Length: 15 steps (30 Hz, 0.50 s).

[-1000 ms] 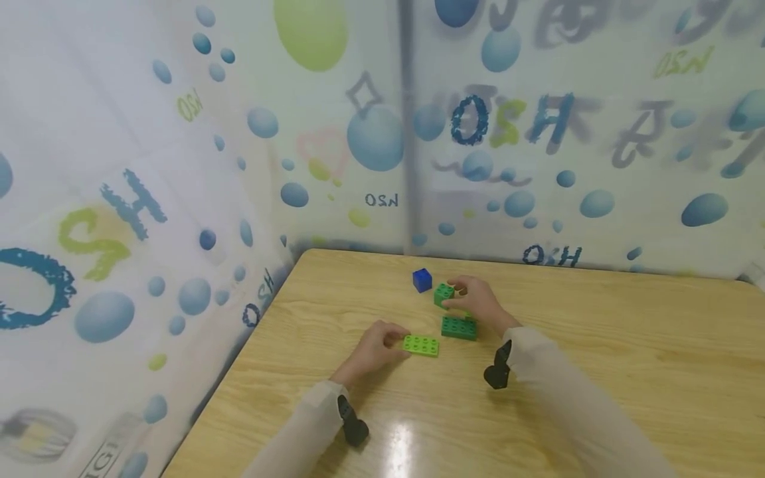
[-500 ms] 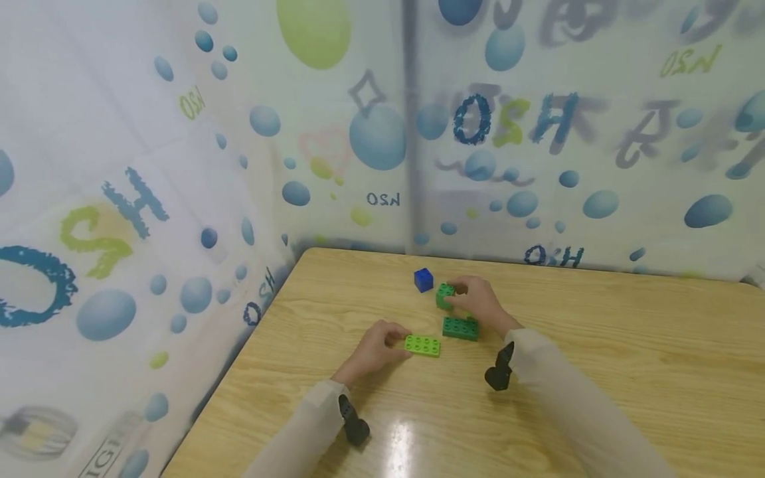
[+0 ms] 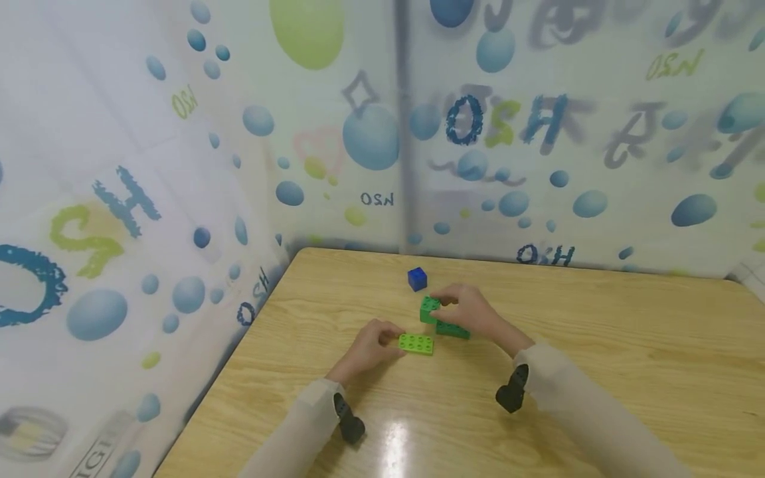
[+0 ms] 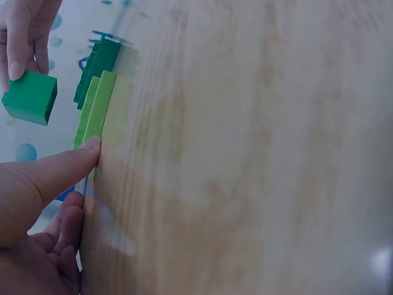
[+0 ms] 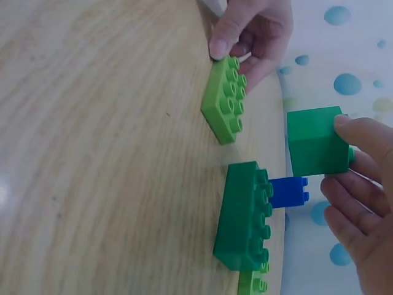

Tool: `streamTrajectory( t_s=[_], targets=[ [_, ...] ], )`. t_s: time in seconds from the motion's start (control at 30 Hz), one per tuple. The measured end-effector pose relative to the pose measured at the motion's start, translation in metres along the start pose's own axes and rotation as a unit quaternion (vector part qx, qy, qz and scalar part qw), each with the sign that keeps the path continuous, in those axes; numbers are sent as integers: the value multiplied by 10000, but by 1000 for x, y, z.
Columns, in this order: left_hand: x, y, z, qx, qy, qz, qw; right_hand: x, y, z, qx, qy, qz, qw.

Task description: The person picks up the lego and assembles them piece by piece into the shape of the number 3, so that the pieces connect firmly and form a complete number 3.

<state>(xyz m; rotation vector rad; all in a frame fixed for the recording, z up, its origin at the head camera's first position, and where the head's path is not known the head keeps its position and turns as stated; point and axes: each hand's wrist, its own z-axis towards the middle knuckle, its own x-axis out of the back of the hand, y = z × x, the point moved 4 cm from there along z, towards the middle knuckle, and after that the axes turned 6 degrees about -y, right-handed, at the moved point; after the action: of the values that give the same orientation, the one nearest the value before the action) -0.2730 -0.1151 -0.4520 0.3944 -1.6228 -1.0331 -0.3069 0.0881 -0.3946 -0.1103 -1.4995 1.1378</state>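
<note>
Room backdrop: translucent curtain [image 3: 179, 166] printed with blue and green bubbles and lettering, hung on two sides behind the table.

Table [image 3: 627, 345]: pale wood grain, glossy, light glare near the front edge.

Right hand [image 3: 472, 311]: raised just above the table, fingers [image 5: 353, 132] and thumb curled and pinching a small green cube brick [image 3: 429, 309]; brick held clear of the surface, tilted, over the left end of the dark green brick.

Left hand [image 3: 370, 345]: resting on the table, fingers loosely bent, thumb tip [image 4: 92, 146] pressed against the near end of the lime green brick.

Dark green brick [image 3: 453, 329]: long, studs up, flat on the table, just below the right hand.

Lime green brick [image 3: 416, 343]: long, thin, studs up, flat on the table, just beside the dark green one, not seen touching it.

Blue brick [image 3: 417, 279]: small cube, alone, set farther back, near but apart from the rest.
</note>
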Motion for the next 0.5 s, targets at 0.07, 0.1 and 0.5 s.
streamTrajectory(
  t_s=[0.07,0.1,0.5],
  targets=[
    [1,1,0,-36,0,2,10000,-3,-4,-3,161,-63,-57,9998],
    [1,1,0,-68,-3,13,10000,-4,-6,-5,227,-81,-97,9997],
    [1,3,0,-4,-2,23,10000,-22,-13,-23,236,-254,-66,9994]
  ],
)
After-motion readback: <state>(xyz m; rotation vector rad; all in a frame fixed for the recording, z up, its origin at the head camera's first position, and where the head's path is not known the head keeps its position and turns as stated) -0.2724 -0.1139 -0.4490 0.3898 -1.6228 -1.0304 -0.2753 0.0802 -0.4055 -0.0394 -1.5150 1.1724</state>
